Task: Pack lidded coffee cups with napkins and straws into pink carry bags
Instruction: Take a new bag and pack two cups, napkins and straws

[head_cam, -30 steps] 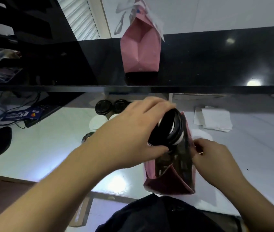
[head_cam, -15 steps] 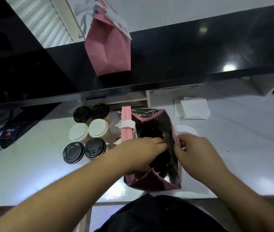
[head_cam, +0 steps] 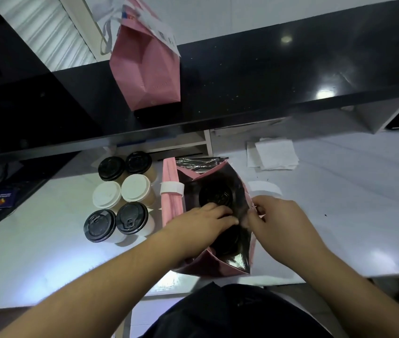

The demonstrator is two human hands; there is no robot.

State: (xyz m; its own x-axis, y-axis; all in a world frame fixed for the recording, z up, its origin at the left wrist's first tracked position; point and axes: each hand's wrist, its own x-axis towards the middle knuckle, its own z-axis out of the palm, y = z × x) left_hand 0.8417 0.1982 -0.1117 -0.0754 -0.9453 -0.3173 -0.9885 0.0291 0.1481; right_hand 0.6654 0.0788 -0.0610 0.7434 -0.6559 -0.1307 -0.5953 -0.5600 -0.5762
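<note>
An open pink carry bag (head_cam: 232, 269) with a shiny black lining stands on the white counter in front of me. One black-lidded coffee cup (head_cam: 215, 195) sits in its far end. My left hand (head_cam: 201, 223) reaches into the bag from the left, fingers curled over the lid of a second black-lidded cup (head_cam: 230, 242) in the near end. My right hand (head_cam: 279, 220) pinches the bag's right rim and holds it apart.
Several lidded cups (head_cam: 120, 196), black and white lids, stand left of the bag. A banded stack of flat pink bags (head_cam: 170, 189) and black straws (head_cam: 198, 162) lie beside it, napkins (head_cam: 275, 153) behind. A filled pink bag (head_cam: 147, 69) stands on the black shelf overhead.
My left hand has lowered the black-lidded cup from above the bag's mouth down into its near end. My right hand has stayed on the bag's rim.
</note>
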